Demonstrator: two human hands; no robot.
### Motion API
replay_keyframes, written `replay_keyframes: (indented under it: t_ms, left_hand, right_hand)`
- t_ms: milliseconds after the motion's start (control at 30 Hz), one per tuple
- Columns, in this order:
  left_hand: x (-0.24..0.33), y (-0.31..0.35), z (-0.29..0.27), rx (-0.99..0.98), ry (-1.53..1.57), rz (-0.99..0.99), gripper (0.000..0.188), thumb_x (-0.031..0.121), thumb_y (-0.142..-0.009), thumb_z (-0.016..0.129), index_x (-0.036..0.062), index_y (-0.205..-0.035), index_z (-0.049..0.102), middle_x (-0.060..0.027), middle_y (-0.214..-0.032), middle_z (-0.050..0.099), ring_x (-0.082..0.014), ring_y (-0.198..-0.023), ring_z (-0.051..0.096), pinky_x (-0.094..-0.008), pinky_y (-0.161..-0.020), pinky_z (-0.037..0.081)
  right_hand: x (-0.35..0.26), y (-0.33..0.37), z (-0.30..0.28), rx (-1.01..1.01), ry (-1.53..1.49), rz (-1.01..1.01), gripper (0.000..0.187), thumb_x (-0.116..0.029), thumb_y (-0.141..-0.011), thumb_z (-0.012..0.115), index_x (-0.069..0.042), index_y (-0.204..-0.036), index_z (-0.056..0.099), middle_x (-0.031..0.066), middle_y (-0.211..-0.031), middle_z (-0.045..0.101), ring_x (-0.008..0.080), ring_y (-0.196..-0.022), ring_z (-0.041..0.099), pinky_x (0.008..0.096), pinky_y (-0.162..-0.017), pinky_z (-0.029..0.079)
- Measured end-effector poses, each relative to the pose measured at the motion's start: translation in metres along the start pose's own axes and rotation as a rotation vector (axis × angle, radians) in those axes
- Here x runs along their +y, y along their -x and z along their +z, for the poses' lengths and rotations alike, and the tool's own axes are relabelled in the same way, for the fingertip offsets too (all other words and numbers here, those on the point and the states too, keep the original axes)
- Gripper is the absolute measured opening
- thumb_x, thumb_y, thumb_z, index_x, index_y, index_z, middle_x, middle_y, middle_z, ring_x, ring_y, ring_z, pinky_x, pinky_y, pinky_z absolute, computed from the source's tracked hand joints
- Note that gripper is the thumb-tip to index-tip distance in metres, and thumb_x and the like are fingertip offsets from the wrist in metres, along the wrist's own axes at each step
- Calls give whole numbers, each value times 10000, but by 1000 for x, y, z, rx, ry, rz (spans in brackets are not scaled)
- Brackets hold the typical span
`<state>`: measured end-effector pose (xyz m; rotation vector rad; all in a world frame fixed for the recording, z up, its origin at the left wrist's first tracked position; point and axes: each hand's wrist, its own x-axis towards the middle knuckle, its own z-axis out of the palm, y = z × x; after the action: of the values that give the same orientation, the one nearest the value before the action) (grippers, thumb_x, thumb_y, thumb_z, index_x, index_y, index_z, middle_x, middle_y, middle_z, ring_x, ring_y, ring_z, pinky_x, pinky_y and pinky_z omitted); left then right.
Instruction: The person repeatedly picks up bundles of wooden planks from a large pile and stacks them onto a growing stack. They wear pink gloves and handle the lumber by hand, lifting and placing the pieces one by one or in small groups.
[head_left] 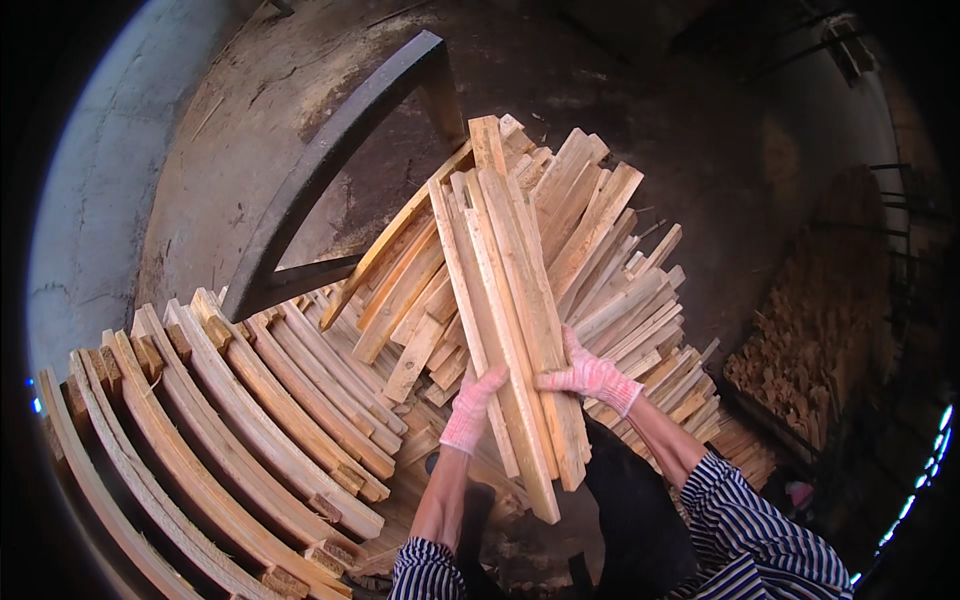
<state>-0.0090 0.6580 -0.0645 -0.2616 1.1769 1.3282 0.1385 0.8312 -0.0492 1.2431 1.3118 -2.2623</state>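
Observation:
A bundle of several long wooden slats [522,310] is clasped between my two hands, tilted with its far end to the upper left. My left hand [472,408], in a pink and white knit glove, presses against the bundle's left side. On the opposite side my right hand [592,376], gloved alike, grips it with the thumb lying over the top. The fingers of both hands are partly hidden beneath the wood. Behind and below the bundle lies a heap of loose slats [598,232], fanned out in different directions.
To the left stands a stack of wooden pallets [255,430] with spaced boards. A dark metal frame [335,140] rises beyond it, beside the heap. More cut wood [815,350] is piled in shadow at the right. A pale wall [100,180] runs along the far left.

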Motion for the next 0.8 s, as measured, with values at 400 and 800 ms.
replay_keyframes:
  t_ms: [400, 800]
  left_hand:
    - [-35, 128, 116, 143, 325, -72, 909, 343, -804, 855, 43, -1484, 332, -127, -1328, 553, -253, -1209, 557, -414, -1043, 468]
    - [60, 145, 157, 66, 669, -401, 841, 558, -845, 748, 85, -1470, 445, -171, -1460, 512, -359, -1319, 505, -546, -1093, 433]
  right_hand:
    - [-79, 143, -9, 13, 288, 93, 1341, -572, -646, 888, 72, -1554, 142, 275, -1475, 431, 326, -1395, 418, 365, -1165, 324]
    - [-138, 105, -9, -235, 125, 489, 756, -568, -827, 759, 25, -1276, 628, 163, -1135, 715, 223, -935, 717, 382, -850, 591]
